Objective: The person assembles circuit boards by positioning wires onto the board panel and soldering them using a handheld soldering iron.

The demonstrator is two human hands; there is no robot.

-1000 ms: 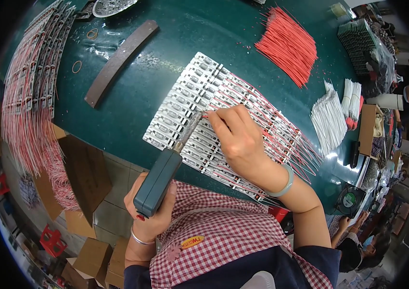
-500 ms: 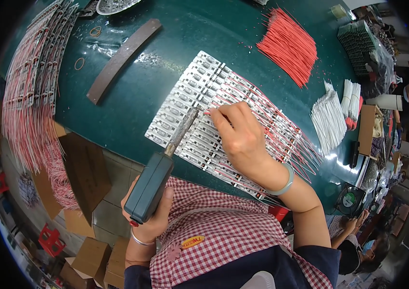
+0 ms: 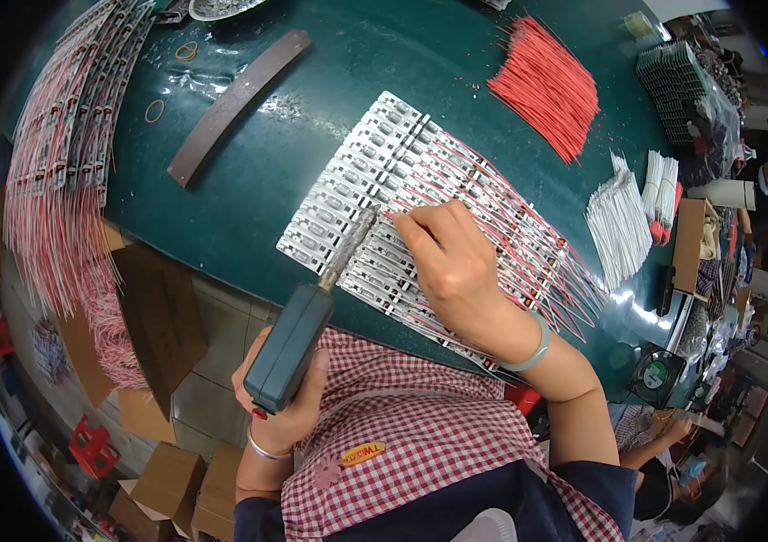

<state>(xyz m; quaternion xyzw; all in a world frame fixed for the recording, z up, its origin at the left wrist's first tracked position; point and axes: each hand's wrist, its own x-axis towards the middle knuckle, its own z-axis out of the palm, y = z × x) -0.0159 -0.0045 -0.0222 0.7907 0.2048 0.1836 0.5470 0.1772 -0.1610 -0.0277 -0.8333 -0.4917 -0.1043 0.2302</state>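
My left hand [image 3: 290, 428] is wrapped round a dark green soldering gun [image 3: 290, 345]. Its long, crusted metal tip [image 3: 351, 246] reaches up over a panel of small white circuit boards [image 3: 341, 194] on the table. Bent over that panel, my right hand [image 3: 456, 266] pinches a thin red wire [image 3: 391, 216], whose end lies close beside the soldering tip. Whether wire and tip touch, I cannot tell. Rows of red and white wires [image 3: 515, 230] trail rightward from the boards, partly hidden under my right hand and wrist.
Bundles of red wires [image 3: 547, 90] and white wires [image 3: 617, 221] lie on the green table to the right. A curved brown bar [image 3: 239, 108] rests at the left. Wired boards [image 3: 68, 154] hang over the left edge by a cardboard box [image 3: 160, 316]. Another person [image 3: 673, 461] sits lower right.
The soldering gun and my left hand have shifted slightly down and right in the picture. My right hand keeps its pinch, almost unmoved. At lower right, the other person's arms and head have moved.
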